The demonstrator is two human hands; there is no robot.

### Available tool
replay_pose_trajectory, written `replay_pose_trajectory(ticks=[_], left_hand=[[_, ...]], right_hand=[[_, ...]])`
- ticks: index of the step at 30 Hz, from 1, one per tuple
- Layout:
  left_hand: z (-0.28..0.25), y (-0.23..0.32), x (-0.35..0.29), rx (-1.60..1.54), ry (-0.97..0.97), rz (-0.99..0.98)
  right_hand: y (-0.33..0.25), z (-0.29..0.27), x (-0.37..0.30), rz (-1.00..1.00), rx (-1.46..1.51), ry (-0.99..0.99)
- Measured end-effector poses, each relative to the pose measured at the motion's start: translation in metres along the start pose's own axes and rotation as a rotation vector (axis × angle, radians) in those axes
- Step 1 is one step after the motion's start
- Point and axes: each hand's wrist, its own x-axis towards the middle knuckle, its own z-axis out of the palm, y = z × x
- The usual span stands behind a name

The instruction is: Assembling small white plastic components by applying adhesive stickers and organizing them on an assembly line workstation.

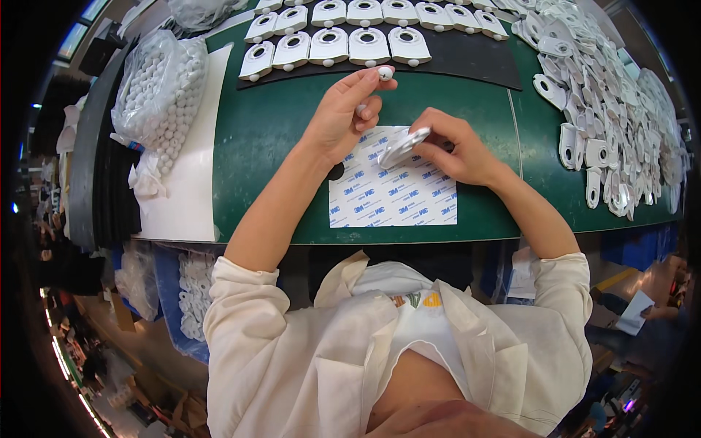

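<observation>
My left hand [347,109] is raised over the green table, pinching a small white ball [385,74] with a dark mark between thumb and fingertip. Something small and white, perhaps another ball, shows among its curled fingers. To the right, my right hand [460,146] grips a flat white plastic part [401,150], tilted on edge and slightly blurred. Beneath that part lies a white sheet with blue print [394,204]. A black round disc [336,172] is beside my left wrist, at the sheet's left edge.
Rows of white plastic parts with round holes [328,45] stand on a black mat [467,62] at the back. Loose white parts [584,109] are heaped at right. A clear bag of white balls [164,95] lies at left. Below the table's left is a blue bin [171,299].
</observation>
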Motion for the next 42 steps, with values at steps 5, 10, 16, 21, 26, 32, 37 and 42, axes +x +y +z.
replay_pose_trajectory(ticks=[5, 10, 16, 21, 26, 32, 37, 42], left_hand=[[0.001, -0.001, -0.001, 0.085, -0.022, 0.007], [0.01, -0.001, -0.006, 0.156, -0.022, 0.041], [0.015, -0.003, -0.008, 0.378, 0.014, 0.04], [0.016, -0.003, -0.009, 0.457, 0.029, 0.055], [0.015, -0.006, -0.007, 0.619, 0.029, 0.181], [0.018, -0.006, -0.01, 0.885, 0.012, 0.295], [0.017, -0.006, -0.01, 0.877, -0.048, 0.343], [0.021, -0.004, -0.007, 0.626, 0.007, 0.201]], right_hand=[[0.018, -0.016, 0.005, 0.052, 0.443, 0.203], [0.021, -0.019, 0.008, 0.083, 0.908, 0.327], [0.02, -0.018, 0.007, 0.09, 0.897, 0.296], [0.021, -0.018, 0.008, 0.081, 0.893, 0.276], [0.021, -0.017, 0.007, 0.113, 0.854, 0.289], [0.016, -0.018, 0.006, 0.166, 0.781, 0.186], [0.013, -0.019, 0.005, 0.074, 0.647, 0.208], [0.003, -0.035, 0.018, 0.033, 0.45, 0.407]])
